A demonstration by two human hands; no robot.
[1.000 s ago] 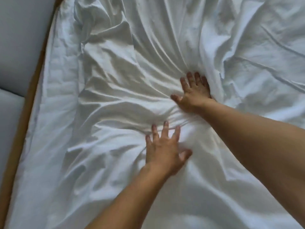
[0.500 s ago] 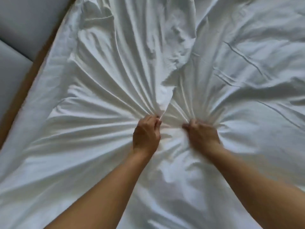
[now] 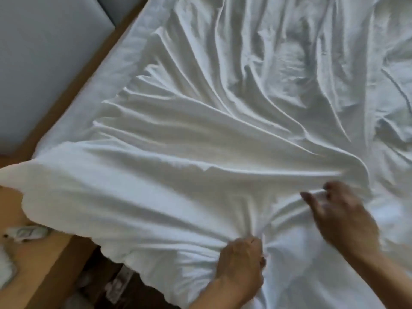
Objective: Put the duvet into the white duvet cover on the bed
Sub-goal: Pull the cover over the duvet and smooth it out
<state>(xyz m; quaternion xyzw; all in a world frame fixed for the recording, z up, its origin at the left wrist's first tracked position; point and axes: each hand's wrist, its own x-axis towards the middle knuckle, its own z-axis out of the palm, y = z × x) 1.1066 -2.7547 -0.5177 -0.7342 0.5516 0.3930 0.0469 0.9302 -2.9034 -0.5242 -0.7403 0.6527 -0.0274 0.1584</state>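
We see the left hand (image 3: 242,258) curled into a fist round a bunch of the white duvet cover (image 3: 189,157), knuckles up, with the cloth gathered tight under the fingers. The right hand (image 3: 341,219) is forward and to the right of it, low over the cloth and blurred. Its thumb points toward the left side and its fingers look loosely bent at a raised fold, but we cannot tell whether they pinch that fold or only touch it. Between the two hands the cover puckers into short creases.

From the left hand long folds fan away, forward and to the left, across the bed (image 3: 104,90). To the left of that hand the cover ends in a thick rounded edge that hangs past the side of the bed. We cannot tell the duvet apart from the cover: all we see there is white cloth.

Farther left runs the wooden bed frame (image 3: 73,94), and past it are grey padded panels (image 3: 44,52). Far left of the left hand lies a wooden surface (image 3: 38,259) with a crumpled white thing (image 3: 26,233) on it, too blurred to name. Under the hanging edge, left of the wrist, is a dark gap (image 3: 102,262).
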